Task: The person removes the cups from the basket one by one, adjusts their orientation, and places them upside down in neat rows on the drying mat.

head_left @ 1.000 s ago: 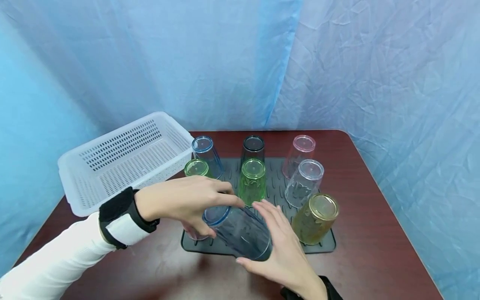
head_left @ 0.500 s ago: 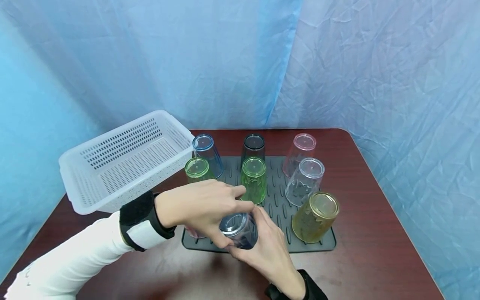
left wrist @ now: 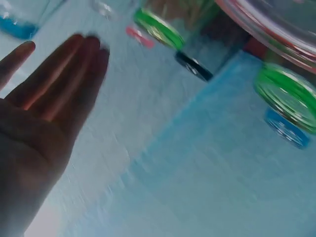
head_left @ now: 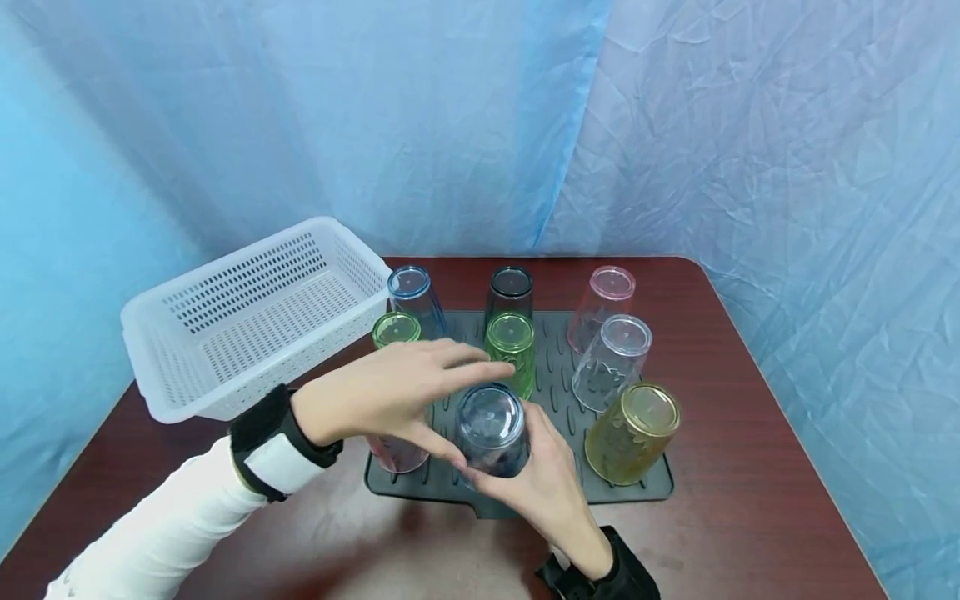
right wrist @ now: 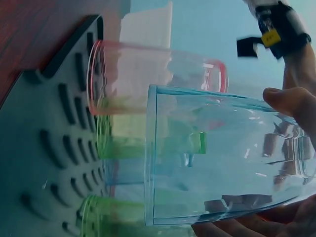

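Observation:
My right hand (head_left: 543, 483) grips a bluish clear drinking glass (head_left: 491, 429), mouth down, at the front middle of the dark drying mat (head_left: 551, 358). In the right wrist view, the rim of this glass (right wrist: 150, 158) looks a little off the ridged mat (right wrist: 29, 123). My left hand (head_left: 401, 387) hovers at the glass's left with fingers straight; whether its thumb touches the glass is unclear. The left wrist view shows that palm (left wrist: 44, 123) bare. Beneath the left hand stands an upturned pink glass (head_left: 397, 454), partly hidden. A green glass (head_left: 512, 354) is just behind the held one.
Other upturned glasses stand in rows: blue (head_left: 420, 304), green (head_left: 396, 328) and dark (head_left: 512, 292) behind; pink (head_left: 603, 308), clear (head_left: 611, 367) and amber (head_left: 632, 433) at right. A white perforated basket (head_left: 322, 350) sits at left on the brown table (head_left: 750, 467).
The blue glass, tilted between both hands a second ago, has turned mouth down and stands upright in my right hand. My left fingers have come away from its top.

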`<state>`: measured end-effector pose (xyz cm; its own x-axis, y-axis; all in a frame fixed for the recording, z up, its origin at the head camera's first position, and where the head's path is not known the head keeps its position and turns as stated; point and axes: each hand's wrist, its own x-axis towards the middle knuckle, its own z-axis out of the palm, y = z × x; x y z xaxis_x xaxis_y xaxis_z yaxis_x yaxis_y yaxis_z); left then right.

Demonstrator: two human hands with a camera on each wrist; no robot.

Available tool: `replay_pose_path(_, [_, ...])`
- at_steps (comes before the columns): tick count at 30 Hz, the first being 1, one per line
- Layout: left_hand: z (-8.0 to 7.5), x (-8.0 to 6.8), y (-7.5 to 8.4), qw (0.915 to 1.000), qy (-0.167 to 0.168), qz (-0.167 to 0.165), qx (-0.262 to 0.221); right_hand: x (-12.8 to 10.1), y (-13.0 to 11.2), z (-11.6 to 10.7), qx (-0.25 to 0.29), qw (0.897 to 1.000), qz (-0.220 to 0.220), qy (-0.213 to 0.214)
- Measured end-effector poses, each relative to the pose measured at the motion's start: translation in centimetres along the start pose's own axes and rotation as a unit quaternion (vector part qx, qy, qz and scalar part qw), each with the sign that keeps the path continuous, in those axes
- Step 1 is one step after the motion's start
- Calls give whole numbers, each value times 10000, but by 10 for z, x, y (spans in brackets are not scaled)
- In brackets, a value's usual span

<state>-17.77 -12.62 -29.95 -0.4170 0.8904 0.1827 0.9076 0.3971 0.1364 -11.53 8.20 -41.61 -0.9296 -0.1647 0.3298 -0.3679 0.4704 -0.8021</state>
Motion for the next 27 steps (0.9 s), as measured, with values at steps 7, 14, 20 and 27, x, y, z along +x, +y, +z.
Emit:
replay_pose_path(7, [-8, -32, -13, 9939, 1071, -267, -15, 2, 15, -4, -103, 9992, 328, 201])
replay_pose_path(14, [-14, -64, -14, 9869, 1426, -748, 55, 2, 30, -4, -212, 9975, 658, 132])
replay_pose_path(20, [-11, -79, -12, 9830, 1536, -1007, 48, 2, 35, 2, -264, 9967, 760, 77])
replay_pose_path(27, [-9, -83, -12, 9812, 1584, -1102, -10, 1, 41, 10, -326, 9955, 894, 19])
